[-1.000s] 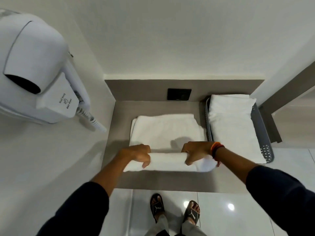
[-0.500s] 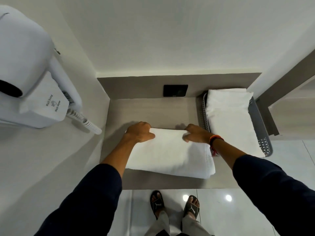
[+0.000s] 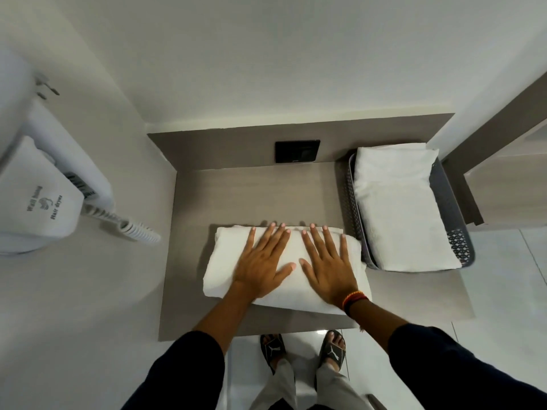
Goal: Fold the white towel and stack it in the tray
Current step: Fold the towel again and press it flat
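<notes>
A folded white towel (image 3: 225, 261) lies on the grey-brown counter (image 3: 257, 193) in front of me. My left hand (image 3: 262, 261) rests flat on its left half, fingers spread. My right hand (image 3: 327, 261), with an orange wristband, lies flat on the right half, fingers spread too. Neither hand grips anything. To the right stands a grey perforated tray (image 3: 453, 208) holding another folded white towel (image 3: 396, 208).
A white wall-hung hair dryer (image 3: 44, 202) with a coiled cord (image 3: 130, 226) sticks out at the left. A black wall socket (image 3: 297, 150) sits behind the counter. My sandalled feet (image 3: 302, 350) stand on white floor tiles below the counter's front edge.
The near rolled edge was carried away from me over the towel, halving it. Both hands then let go of the edge and now press flat on top.
</notes>
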